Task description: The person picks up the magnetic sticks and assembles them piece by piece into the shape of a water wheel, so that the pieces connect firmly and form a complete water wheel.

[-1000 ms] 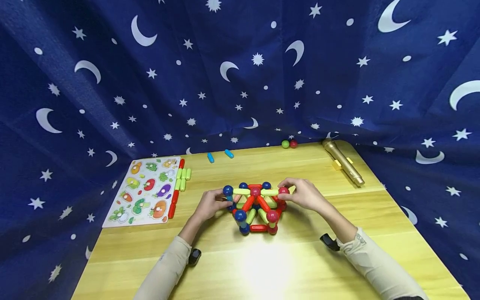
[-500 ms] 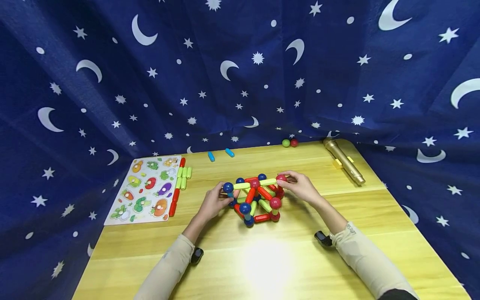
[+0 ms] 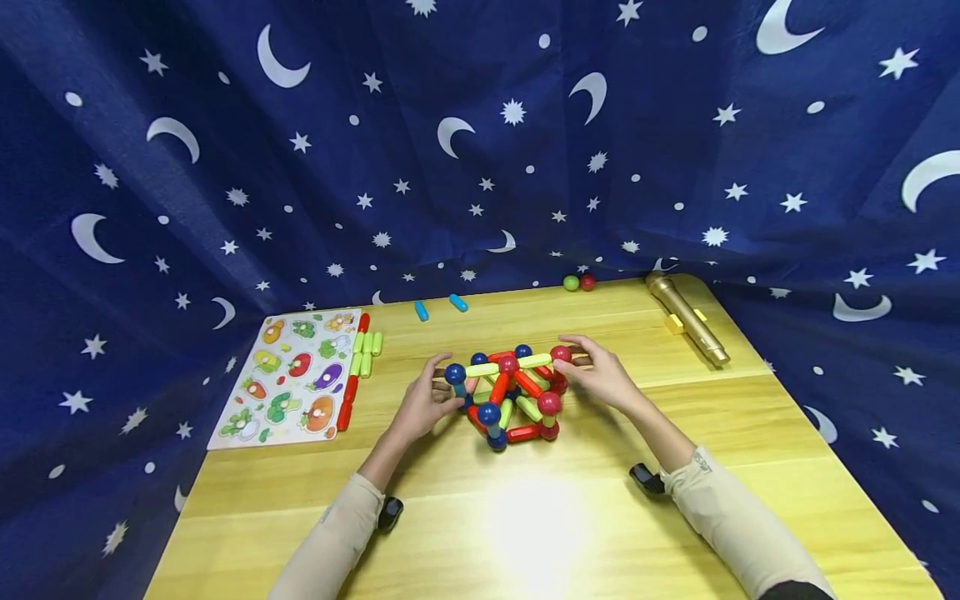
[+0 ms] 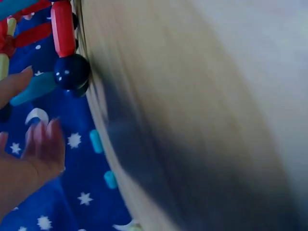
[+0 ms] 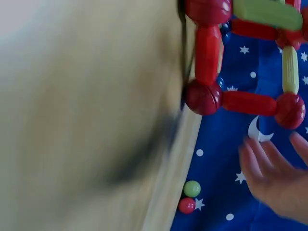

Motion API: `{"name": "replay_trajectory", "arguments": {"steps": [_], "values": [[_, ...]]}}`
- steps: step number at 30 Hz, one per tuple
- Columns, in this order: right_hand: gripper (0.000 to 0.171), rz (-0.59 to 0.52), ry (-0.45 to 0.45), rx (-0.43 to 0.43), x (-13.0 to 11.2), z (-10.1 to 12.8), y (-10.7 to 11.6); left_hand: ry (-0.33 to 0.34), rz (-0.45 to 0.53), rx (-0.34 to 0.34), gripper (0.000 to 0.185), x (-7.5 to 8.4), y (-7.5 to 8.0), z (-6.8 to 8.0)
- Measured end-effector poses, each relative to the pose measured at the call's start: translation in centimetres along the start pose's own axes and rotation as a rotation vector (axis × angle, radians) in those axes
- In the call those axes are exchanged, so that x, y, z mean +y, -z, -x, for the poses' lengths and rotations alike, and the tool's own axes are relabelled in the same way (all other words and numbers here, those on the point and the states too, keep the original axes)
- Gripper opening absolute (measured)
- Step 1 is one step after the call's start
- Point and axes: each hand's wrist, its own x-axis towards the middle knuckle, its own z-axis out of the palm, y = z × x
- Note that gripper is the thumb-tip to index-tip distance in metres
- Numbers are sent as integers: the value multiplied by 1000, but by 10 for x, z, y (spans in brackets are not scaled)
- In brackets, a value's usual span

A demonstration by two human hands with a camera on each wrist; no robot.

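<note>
Red, blue and yellow-green magnetic frame (image 3: 512, 396) now sits farther toward worktop's (image 3: 525, 517) far edge | left hand (image 3: 423, 406), right hand (image 3: 603, 377) loosened, fingers relaxed beside it | I read the reposition as finished.

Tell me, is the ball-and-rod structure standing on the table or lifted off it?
Standing. The structure rests its bottom balls and red rod on the table; the left hand and right hand flank it.

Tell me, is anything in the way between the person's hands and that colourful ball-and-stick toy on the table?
Nothing visible. In the head view the left hand and the right hand are right at opposite sides of the ball-and-stick structure. The loose blue sticks and the puzzle board lie well clear.
</note>
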Motion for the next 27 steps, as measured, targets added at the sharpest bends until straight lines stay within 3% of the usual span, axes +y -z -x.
{"name": "replay_trajectory", "arguments": {"steps": [4, 6, 8, 11, 16, 22, 27], "values": [[50, 28, 110, 175, 0, 18, -7, -76, -172, 69, 80, 11, 1, 18], [43, 31, 181, 233, 1, 29, -13, -117, -204, 56, 73, 18, -2, 27], [39, 24, 249, 218, 0, 39, -20, -135, -195, 6, 66, 26, -6, 34], [38, 32, 311, 125, -3, 49, -30, -134, -164, -54, 60, 35, -15, 38], [36, 54, 310, 44, -9, 53, -40, -164, -204, -10, 57, 46, -29, 37], [30, 30, 299, 66, -6, 54, -42, -231, -324, 24, 53, 52, -42, 36], [29, 19, 312, 91, -4, 54, -41, -227, -346, 42, 53, 57, -47, 34]]}}
